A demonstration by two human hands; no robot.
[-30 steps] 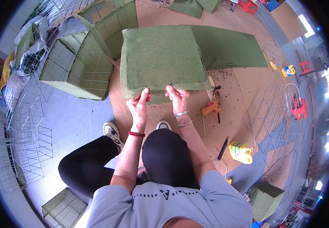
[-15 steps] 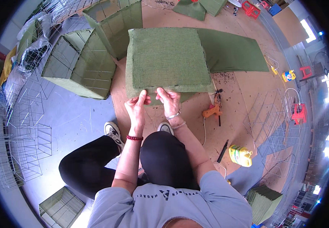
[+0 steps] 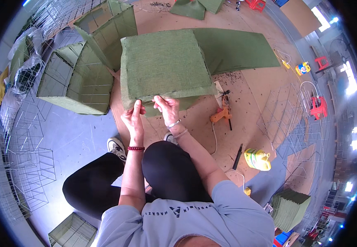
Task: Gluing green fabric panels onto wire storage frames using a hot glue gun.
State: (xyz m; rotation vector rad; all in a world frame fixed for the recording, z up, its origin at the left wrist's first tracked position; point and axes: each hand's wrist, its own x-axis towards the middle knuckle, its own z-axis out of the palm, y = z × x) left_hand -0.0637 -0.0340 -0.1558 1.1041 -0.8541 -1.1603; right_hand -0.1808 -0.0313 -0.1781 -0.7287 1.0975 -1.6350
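Green fabric-covered wire box (image 3: pixel 164 66) sits on the brown floor mat (image 3: pixel 248 103), near its left edge. Left hand (image 3: pixel 133 117) and right hand (image 3: pixel 167 108) both pinch the loose cloth at the box's near bottom edge. Top looks covered; near edge unfastened. Orange tool (image 3: pixel 221 115) lies unused beside.

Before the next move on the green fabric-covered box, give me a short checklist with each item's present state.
1. Left hand grips the near edge of the green fabric-covered box: ok.
2. Right hand on the same fabric edge: ok.
3. Fabric flat on the box top: ok.
4. Fabric fastened at the near edge: cannot tell, hidden by the hands.
5. Orange tool lying beside the box, on the right hand's side: ok.
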